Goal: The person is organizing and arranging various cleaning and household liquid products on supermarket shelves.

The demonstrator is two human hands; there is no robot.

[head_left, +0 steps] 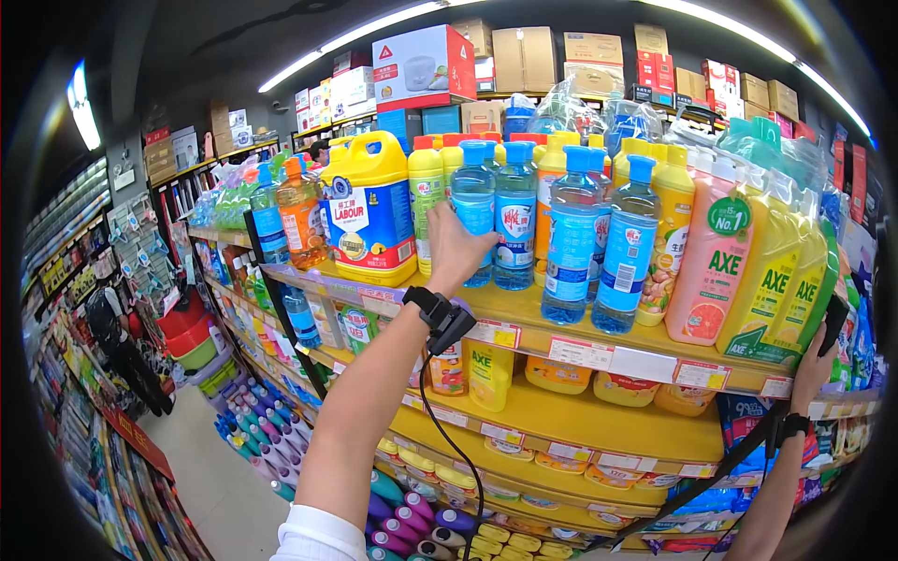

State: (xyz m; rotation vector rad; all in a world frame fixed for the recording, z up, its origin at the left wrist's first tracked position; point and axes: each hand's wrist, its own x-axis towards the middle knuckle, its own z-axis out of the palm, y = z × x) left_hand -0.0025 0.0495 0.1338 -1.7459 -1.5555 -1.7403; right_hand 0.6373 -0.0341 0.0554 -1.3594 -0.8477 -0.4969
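My left hand [456, 247] reaches over the upper shelf, its thumb across the front of a blue detergent bottle [473, 199] and its fingers at the bottle's left side. That bottle stands upright among similar blue bottles, with another blue bottle [515, 222] close on its right. A green-labelled bottle [426, 192] with a red cap is just left of the hand. My right hand [812, 366] is at the shelf's right end, beside the green AXE bottle [822, 280]. Its fingers curl at a dark object [832, 325], whose kind I cannot tell.
A yellow-handled LABOUR jug [368, 213] and an orange bottle [299, 217] stand left on the yellow shelf [486, 301]. Pink and yellow AXE bottles [713, 260] crowd the right. Black cables hang from my left wrist. A person [117, 337] is in the left aisle.
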